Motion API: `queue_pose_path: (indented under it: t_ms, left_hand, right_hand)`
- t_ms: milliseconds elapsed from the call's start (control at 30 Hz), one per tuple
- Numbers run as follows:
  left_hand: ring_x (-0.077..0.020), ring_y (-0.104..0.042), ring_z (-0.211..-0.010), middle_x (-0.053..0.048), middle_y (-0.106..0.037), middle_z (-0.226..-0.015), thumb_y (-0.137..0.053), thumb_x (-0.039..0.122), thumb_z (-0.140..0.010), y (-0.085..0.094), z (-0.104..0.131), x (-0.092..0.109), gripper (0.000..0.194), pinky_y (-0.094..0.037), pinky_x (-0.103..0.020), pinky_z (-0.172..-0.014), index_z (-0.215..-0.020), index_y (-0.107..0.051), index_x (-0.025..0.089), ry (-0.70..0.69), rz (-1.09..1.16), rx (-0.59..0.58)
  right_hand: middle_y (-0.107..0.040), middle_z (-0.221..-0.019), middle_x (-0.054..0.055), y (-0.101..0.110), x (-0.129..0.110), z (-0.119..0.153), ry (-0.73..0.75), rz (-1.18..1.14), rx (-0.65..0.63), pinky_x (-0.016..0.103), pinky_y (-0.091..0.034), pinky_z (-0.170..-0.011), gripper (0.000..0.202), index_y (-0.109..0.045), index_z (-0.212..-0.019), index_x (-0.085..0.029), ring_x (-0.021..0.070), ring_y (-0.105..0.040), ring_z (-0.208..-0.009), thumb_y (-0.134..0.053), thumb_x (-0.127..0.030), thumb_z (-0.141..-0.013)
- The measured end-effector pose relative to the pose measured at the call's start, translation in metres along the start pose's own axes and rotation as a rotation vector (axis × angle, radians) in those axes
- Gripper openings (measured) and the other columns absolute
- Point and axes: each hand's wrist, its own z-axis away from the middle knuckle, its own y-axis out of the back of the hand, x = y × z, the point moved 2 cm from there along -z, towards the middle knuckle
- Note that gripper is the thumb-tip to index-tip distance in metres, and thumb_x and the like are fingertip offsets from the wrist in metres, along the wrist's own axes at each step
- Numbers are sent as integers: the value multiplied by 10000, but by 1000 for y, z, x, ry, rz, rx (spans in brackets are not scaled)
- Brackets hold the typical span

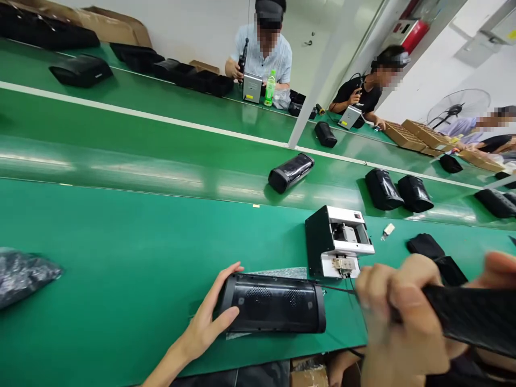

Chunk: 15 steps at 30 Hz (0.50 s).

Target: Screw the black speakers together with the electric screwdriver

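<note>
Directions use a clock face with 12 o'clock pointing away from the person.

The black loudspeaker housing [274,306] lies lengthwise on the green work mat [121,242], partly over a clear plastic sheet [290,272]. Two perforated patches show on its upturned face.

Left hand [212,320]: fingers and thumb spread apart, laid on the housing's 9 o'clock end, thumb on the upturned face, fingers along the far corner. The body of the housing extends toward 3 o'clock from this hand, in contact with it.

Right hand [403,312]: fingers curled tightly around a screwdriver, whose slim dark shaft [341,290] points to 9 o'clock and reaches the far right corner of the housing. Blur hides whether the tip makes contact. The housing sits at 9 o'clock from this hand, apart from it. A black textured item [475,317] at 3 o'clock is too blurred to identify.

A screw feeder [341,242] stands between 1 and 2 o'clock from the housing, near it. A crumpled plastic bag [26,277] lies between 9 and 10 o'clock, well apart from the left hand. A second loudspeaker housing [291,172] lies at 12 o'clock on the conveyor belt [161,145].
</note>
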Motion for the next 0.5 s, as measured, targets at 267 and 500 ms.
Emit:
queue_pose_path:
  t_ms: [267, 500]
  left_hand:
    - [-427, -545, -1588, -185, -563, -1691, -593, 708, -1095, -6, -2, 16, 770, -434, -616, -1346, -1709, -484, 257, -97, -23, -5]
    - [-406, -591, -1559, -188, -600, -1647, -508, 686, -1134, -16, -5, 9, 708, -517, -615, -1289, -1710, -472, 275, -201, -101, 50]
  right_hand:
    - [-605, -756, -155, -82, 36, 9, -89, -106, -209, 296, -508, -544, 721, -447, -1573, -499, 101, -458, -456, -790, -154, -1040]
    - [-619, -746, -138, -93, 45, 8, -122, -149, -229, 287, -449, -468, 629, -501, -1525, -458, 106, -423, -426, -788, -171, -1045]
